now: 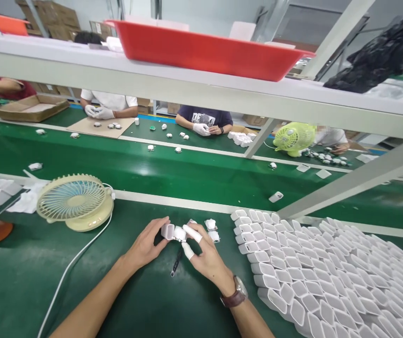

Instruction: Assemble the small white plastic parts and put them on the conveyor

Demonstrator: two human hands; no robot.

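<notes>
My left hand (148,244) pinches a small white plastic shell (168,231) at the near edge of the green table. My right hand (204,253), with white finger cots on two fingers and a brown watch on the wrist, grips a white insert (180,233) pushed against that shell. Both hands meet over the mat. Two more small white parts (211,225) lie just beyond the right fingers. A black pen-like tool (176,264) lies on the mat under the hands.
A large stack of white shells (310,277) fills the right side. A cream desk fan (75,202) with a white cable stands at left. Beyond runs a green conveyor (187,169) with scattered parts; other people work across it. A red tray (204,51) sits on the shelf overhead.
</notes>
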